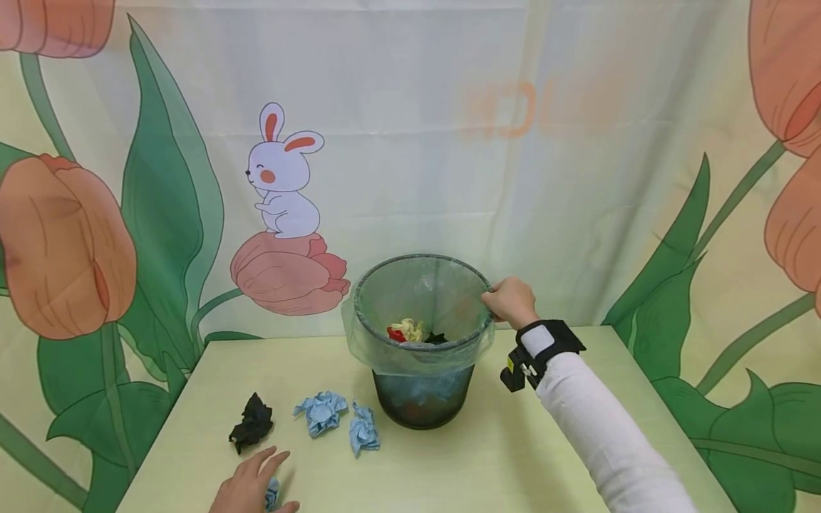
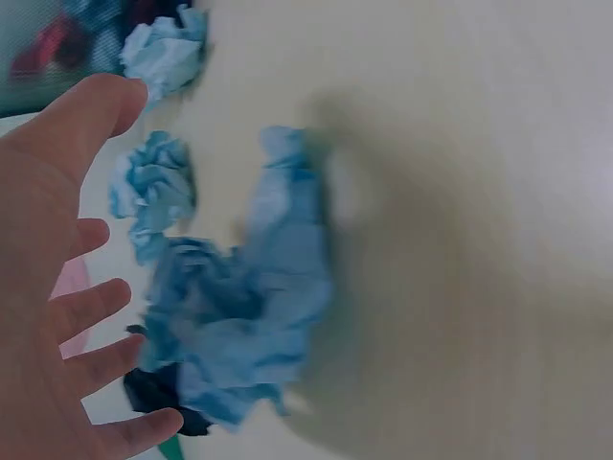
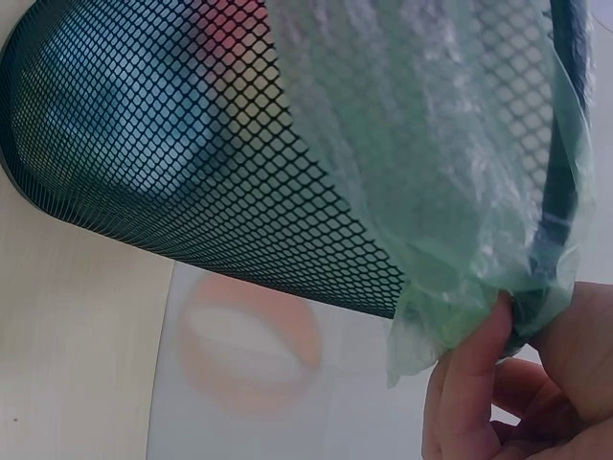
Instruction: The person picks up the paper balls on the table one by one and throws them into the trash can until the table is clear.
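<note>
My right hand (image 1: 515, 302) grips the right rim of a black mesh wastebasket (image 1: 417, 410), with fingers curled over the pale green plastic liner (image 3: 450, 182) folded around its edge. Inside the basket lie crumpled yellow paper (image 1: 411, 329), a red piece (image 1: 396, 334) and a black piece. My left hand (image 1: 246, 486) is at the table's near side, its fingers spread and loosely bent. Just beside them is a crumpled blue paper (image 2: 278, 287), largely hidden by the hand in the head view; the left wrist view shows a gap between it and the fingers.
Two more crumpled blue papers (image 1: 322, 412) lie between the left hand and the basket. A crumpled black paper (image 1: 251, 423) sits further left. The pale table (image 1: 507, 470) ends at a printed curtain (image 1: 410, 142) with tulips and a rabbit.
</note>
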The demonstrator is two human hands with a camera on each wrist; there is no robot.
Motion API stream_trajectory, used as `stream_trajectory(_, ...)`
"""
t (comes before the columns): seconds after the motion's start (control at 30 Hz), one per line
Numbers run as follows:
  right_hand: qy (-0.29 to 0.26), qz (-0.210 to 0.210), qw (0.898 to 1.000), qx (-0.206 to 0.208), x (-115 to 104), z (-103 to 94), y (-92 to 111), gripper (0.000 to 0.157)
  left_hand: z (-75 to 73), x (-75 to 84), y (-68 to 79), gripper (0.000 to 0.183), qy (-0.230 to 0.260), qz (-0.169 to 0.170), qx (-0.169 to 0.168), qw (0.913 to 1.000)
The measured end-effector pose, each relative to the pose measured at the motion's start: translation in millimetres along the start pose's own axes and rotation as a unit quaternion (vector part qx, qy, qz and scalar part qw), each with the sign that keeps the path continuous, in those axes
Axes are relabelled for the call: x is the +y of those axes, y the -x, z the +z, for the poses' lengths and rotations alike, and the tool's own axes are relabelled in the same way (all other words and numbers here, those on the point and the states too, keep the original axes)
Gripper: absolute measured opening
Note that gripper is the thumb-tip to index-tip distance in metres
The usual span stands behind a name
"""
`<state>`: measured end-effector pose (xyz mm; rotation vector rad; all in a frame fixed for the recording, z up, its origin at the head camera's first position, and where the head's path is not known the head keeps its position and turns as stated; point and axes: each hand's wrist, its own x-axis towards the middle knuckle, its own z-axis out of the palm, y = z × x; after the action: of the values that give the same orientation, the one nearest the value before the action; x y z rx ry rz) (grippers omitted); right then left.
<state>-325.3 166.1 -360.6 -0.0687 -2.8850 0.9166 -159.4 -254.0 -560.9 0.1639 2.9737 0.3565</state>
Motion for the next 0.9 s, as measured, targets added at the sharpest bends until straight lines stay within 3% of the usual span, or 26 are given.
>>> stream_trajectory(0.23,-0.001,0.002,1.000,-0.001,0,-0.4,0,0.045,18.5,-10.5,4.9,0.108,0.013,-0.031,-0.041,0.9986)
stream_trajectory(0.43,-0.002,-0.004,1.000,0.001,1,0.4,0,0.045,33.0,-15.5,0.2,0.105,0.019,-0.051,-0.063,0.9965)
stream_trajectory(0.6,-0.005,-0.006,1.000,-0.002,1,1.0,1,0.045,32.1,-14.1,-2.7,0.109,0.008,-0.053,-0.079,0.9954)
stream_trajectory(0.9,-0.003,-0.002,1.000,-0.002,0,0.6,1,0.045,27.1,-15.8,-17.9,0.065,-0.001,-0.019,-0.076,0.9969)
